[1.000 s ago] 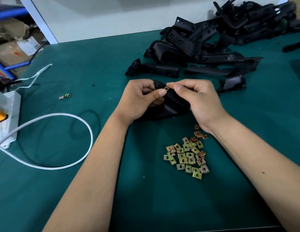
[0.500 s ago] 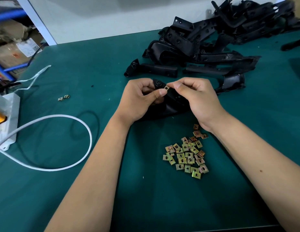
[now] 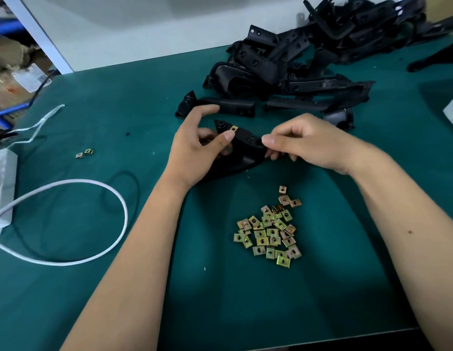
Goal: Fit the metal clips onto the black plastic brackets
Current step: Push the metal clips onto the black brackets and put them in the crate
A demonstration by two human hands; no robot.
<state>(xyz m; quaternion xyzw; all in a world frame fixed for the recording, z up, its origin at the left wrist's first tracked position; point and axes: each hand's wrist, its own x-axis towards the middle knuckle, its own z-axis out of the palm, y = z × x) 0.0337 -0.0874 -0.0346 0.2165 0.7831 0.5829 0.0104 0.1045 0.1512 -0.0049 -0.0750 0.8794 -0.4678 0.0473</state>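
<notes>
Steadying a curved black plastic bracket (image 3: 242, 150) for fitting, the left hand (image 3: 195, 150) grasps it beside a seated brass-coloured metal clip (image 3: 233, 128), while the right hand (image 3: 314, 145) pinches its other end.

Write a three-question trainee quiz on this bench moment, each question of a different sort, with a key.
1. True or false: a metal clip already sits on the bracket held in the hands.
2. Which hand's thumb rests just beside that clip? A) left hand B) right hand C) neither
3. Fill in: the loose clips lie on the green mat, on the side ____ the person relative to the held bracket.

Key: 1 true; 2 A; 3 nearer.
</notes>
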